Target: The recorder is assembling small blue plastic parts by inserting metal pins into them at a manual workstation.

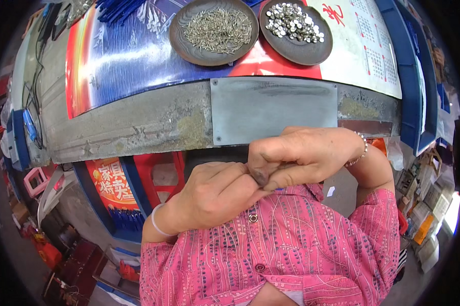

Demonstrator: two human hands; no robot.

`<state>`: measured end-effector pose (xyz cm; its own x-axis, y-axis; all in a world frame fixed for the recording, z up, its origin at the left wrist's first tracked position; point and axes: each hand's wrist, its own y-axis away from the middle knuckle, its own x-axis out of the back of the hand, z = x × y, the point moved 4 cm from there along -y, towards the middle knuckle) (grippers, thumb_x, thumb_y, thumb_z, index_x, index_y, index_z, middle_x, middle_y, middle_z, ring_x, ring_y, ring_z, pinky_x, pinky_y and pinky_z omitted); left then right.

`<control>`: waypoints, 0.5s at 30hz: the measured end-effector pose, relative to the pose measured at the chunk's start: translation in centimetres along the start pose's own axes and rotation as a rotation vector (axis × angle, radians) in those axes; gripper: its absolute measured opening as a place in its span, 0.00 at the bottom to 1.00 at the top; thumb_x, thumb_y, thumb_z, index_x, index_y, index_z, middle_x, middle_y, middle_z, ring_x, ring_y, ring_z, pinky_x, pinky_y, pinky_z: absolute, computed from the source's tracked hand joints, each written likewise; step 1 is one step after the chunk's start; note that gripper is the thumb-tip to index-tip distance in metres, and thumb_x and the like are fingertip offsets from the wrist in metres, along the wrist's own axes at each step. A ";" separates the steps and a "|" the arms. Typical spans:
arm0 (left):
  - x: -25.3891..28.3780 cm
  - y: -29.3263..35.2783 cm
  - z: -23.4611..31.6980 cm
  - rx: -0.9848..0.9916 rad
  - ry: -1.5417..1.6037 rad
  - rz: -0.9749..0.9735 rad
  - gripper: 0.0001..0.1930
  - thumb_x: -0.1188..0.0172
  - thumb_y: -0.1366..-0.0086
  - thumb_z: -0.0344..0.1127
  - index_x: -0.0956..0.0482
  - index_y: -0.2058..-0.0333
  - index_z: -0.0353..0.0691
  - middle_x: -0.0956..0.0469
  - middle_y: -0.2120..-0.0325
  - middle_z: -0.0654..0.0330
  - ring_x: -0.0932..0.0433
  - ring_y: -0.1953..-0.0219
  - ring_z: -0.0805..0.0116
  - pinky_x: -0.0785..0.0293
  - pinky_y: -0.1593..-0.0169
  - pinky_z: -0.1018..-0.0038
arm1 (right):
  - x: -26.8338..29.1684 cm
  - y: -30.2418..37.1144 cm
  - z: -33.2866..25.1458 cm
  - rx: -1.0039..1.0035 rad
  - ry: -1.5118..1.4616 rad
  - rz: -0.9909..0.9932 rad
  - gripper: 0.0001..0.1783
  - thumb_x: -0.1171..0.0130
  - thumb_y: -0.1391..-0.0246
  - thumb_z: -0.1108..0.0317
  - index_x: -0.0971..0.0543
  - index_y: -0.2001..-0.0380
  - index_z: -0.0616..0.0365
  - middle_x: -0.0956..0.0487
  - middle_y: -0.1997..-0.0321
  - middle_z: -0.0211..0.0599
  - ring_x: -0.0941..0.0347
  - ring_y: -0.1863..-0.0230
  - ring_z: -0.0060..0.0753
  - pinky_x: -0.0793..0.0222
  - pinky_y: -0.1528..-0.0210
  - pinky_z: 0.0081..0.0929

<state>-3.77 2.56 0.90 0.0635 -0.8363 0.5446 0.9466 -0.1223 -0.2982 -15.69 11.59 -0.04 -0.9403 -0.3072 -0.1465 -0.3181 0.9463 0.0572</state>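
Head view, hands: left hand and right hand meet at the chest, just below the near edge of the worktop, fingertips touching each other.
Left grip: fingers curled in, pressed together at the tips; whatever sits between them is hidden.
Right grip: thumb and forefinger pinched together at the meeting point; cannot tell what they pinch, if anything; it is too small or covered.
Work piece: not visible; judged to lie inside the joined fingertips, over the collar of the pink patterned shirt.
Technique note: judged that small parts are being fitted by feel; keep the pinch tight and the hands braced against each other, close to the body, so nothing drops to the floor.
Left dish: dark, round, at the far edge of the worktop, heaped with thin metal pins.
Right dish: same kind, just beside the first, holds shiny round caps.
Metal plate: grey, screwed to the near edge, bare.
Wrists: white band on the left, bead bracelet on the right.
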 end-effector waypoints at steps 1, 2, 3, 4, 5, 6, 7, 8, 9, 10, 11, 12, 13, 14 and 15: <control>0.1 -0.1 -0.2 -0.003 -0.010 0.026 0.09 0.35 0.55 0.27 0.26 0.75 0.34 0.29 0.80 0.58 0.27 0.82 0.64 0.30 0.80 0.73 | -0.2 0.2 -0.3 -0.001 0.011 0.003 0.08 0.46 0.46 0.69 0.32 0.66 0.60 0.26 0.74 0.36 0.27 0.74 0.40 0.34 0.74 0.30; 0.1 -0.2 -0.3 -0.011 -0.014 0.031 0.09 0.35 0.55 0.27 0.26 0.75 0.34 0.29 0.80 0.58 0.27 0.82 0.64 0.30 0.80 0.73 | -0.6 0.4 -1.0 0.035 0.359 0.092 0.09 0.45 0.50 0.69 0.31 0.67 0.59 0.27 0.75 0.35 0.28 0.76 0.37 0.35 0.75 0.29; 0.2 -0.4 -0.4 0.018 -0.038 0.077 0.10 0.35 0.56 0.26 0.26 0.74 0.34 0.29 0.80 0.59 0.27 0.81 0.65 0.30 0.79 0.73 | -1.2 0.7 -2.0 0.072 0.708 0.181 0.10 0.45 0.53 0.69 0.30 0.67 0.58 0.29 0.76 0.33 0.30 0.78 0.34 0.36 0.77 0.28; 0.1 -0.5 -0.6 0.049 -0.058 0.121 0.11 0.36 0.57 0.26 0.26 0.72 0.34 0.29 0.80 0.59 0.27 0.81 0.65 0.30 0.79 0.72 | -2.5 1.1 -3.2 0.145 1.145 0.228 0.12 0.45 0.61 0.68 0.28 0.69 0.56 0.32 0.79 0.30 0.33 0.80 0.27 0.39 0.79 0.24; 0.1 -0.4 -1.0 0.036 -0.038 0.141 0.14 0.38 0.59 0.26 0.25 0.68 0.34 0.30 0.81 0.60 0.27 0.81 0.65 0.31 0.79 0.72 | -3.3 1.0 -3.6 0.173 1.227 0.327 0.12 0.45 0.62 0.67 0.28 0.69 0.56 0.32 0.78 0.30 0.33 0.79 0.26 0.40 0.79 0.23; 0.1 -0.6 -1.0 0.034 -0.034 0.140 0.14 0.38 0.59 0.26 0.25 0.68 0.34 0.30 0.81 0.60 0.27 0.81 0.65 0.31 0.79 0.72 | -3.7 1.1 -3.8 0.201 1.308 0.428 0.12 0.45 0.63 0.67 0.27 0.70 0.55 0.32 0.78 0.30 0.34 0.79 0.24 0.41 0.80 0.21; 0.3 -0.8 -0.9 0.052 -0.059 0.136 0.16 0.38 0.58 0.26 0.25 0.66 0.34 0.30 0.81 0.60 0.27 0.81 0.65 0.31 0.79 0.72 | -3.5 1.1 -3.9 0.199 1.316 0.430 0.12 0.45 0.63 0.67 0.27 0.70 0.55 0.32 0.78 0.30 0.34 0.79 0.24 0.41 0.80 0.21; 0.4 -1.0 -0.9 0.070 -0.083 0.131 0.17 0.38 0.57 0.26 0.24 0.64 0.34 0.31 0.81 0.61 0.28 0.81 0.65 0.31 0.79 0.71 | -3.2 1.1 -3.9 0.174 1.289 0.407 0.13 0.44 0.63 0.68 0.26 0.69 0.56 0.31 0.77 0.32 0.33 0.78 0.26 0.39 0.78 0.22; 0.2 -0.6 -1.2 0.071 -0.123 0.144 0.19 0.39 0.55 0.26 0.24 0.60 0.35 0.32 0.82 0.61 0.28 0.83 0.65 0.31 0.79 0.72 | -2.7 1.1 -3.9 0.149 1.263 0.386 0.13 0.43 0.63 0.68 0.26 0.69 0.57 0.30 0.76 0.33 0.33 0.78 0.28 0.38 0.77 0.24; 0.3 -0.6 -1.3 0.065 -0.120 0.147 0.19 0.39 0.55 0.26 0.24 0.60 0.35 0.32 0.82 0.61 0.28 0.83 0.65 0.31 0.79 0.72 | -2.0 1.4 -3.9 0.144 1.269 0.386 0.13 0.43 0.63 0.68 0.26 0.69 0.57 0.30 0.76 0.33 0.33 0.78 0.28 0.38 0.77 0.24; 0.5 -0.4 -1.4 0.129 -0.130 0.155 0.17 0.39 0.54 0.24 0.23 0.61 0.35 0.30 0.81 0.59 0.29 0.82 0.64 0.34 0.79 0.72 | -0.5 1.9 -3.7 0.053 1.115 0.460 0.13 0.42 0.62 0.70 0.26 0.68 0.58 0.29 0.74 0.35 0.32 0.76 0.31 0.36 0.74 0.25; 0.7 -0.3 -1.5 0.194 -0.140 0.162 0.15 0.39 0.52 0.22 0.23 0.62 0.35 0.29 0.81 0.57 0.30 0.82 0.63 0.36 0.79 0.72 | 0.9 2.4 -3.3 -0.037 0.957 0.527 0.13 0.41 0.60 0.71 0.25 0.67 0.59 0.27 0.73 0.37 0.30 0.74 0.34 0.34 0.71 0.26; 1.1 -0.5 -1.4 0.235 -0.035 0.218 0.15 0.41 0.50 0.19 0.23 0.61 0.36 0.30 0.81 0.57 0.31 0.82 0.64 0.37 0.79 0.72 | 2.4 3.3 -3.2 -0.084 0.991 0.668 0.12 0.41 0.58 0.73 0.25 0.66 0.61 0.27 0.71 0.39 0.29 0.71 0.36 0.33 0.68 0.27; 1.4 -0.8 -1.2 0.231 -0.032 0.219 0.15 0.41 0.50 0.19 0.23 0.61 0.36 0.30 0.81 0.57 0.31 0.82 0.64 0.37 0.79 0.72 | 3.9 4.4 -3.1 -0.135 1.024 0.816 0.12 0.41 0.56 0.75 0.25 0.64 0.63 0.26 0.69 0.41 0.28 0.68 0.39 0.33 0.64 0.28; 1.6 -0.8 -1.2 0.266 0.062 0.213 0.15 0.42 0.50 0.18 0.23 0.61 0.35 0.29 0.80 0.57 0.30 0.82 0.65 0.37 0.78 0.73 | 5.0 5.1 -2.9 -0.167 1.026 0.889 0.11 0.42 0.54 0.75 0.26 0.64 0.63 0.26 0.69 0.42 0.28 0.67 0.40 0.33 0.63 0.28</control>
<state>-4.76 0.74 1.06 0.2565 -0.8601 0.4409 0.9641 0.1950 -0.1805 -22.36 14.63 2.43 -0.4768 0.3875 0.7890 0.4931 0.8610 -0.1249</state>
